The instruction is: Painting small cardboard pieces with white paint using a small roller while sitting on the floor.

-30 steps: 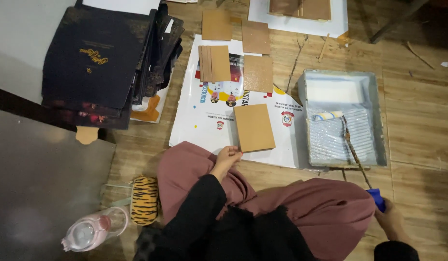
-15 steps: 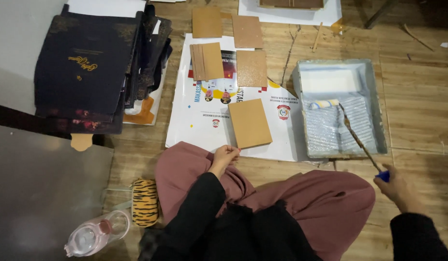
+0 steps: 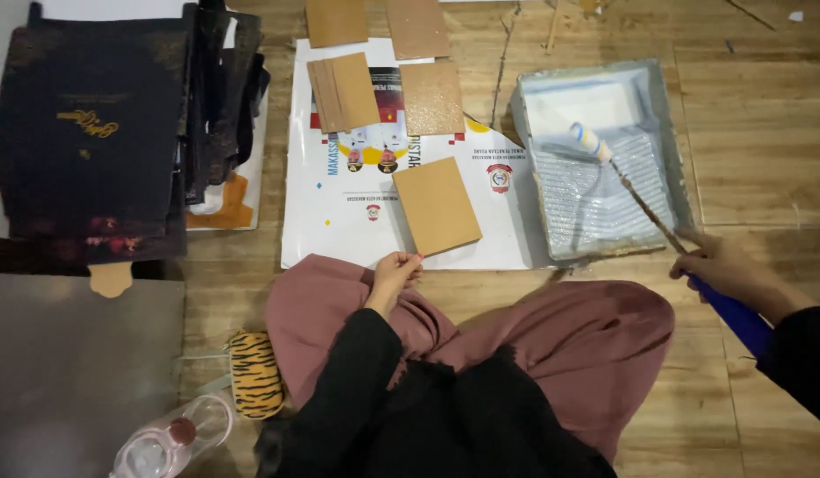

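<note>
I sit on a wooden floor with a white printed sheet (image 3: pixel 339 212) spread before me. A tan rectangular board (image 3: pixel 437 205) lies on it, and my left hand (image 3: pixel 394 273) rests at its near corner, fingers curled. My right hand (image 3: pixel 727 265) grips the blue handle of a small paint roller (image 3: pixel 591 142), whose head sits in the grey roller tray (image 3: pixel 676 150) to the right of the sheet.
Several more tan boards (image 3: pixel 344 88) lie at the far end of the sheet. A stack of dark covers (image 3: pixel 87 142) sits at the left. A tiger-striped pouch (image 3: pixel 255 373) and a plastic bottle (image 3: pixel 166 440) lie near my left knee.
My right hand has lifted the roller's handle and swung it up; the roller head has moved toward the tray's far end. My left hand stayed at the board.
</note>
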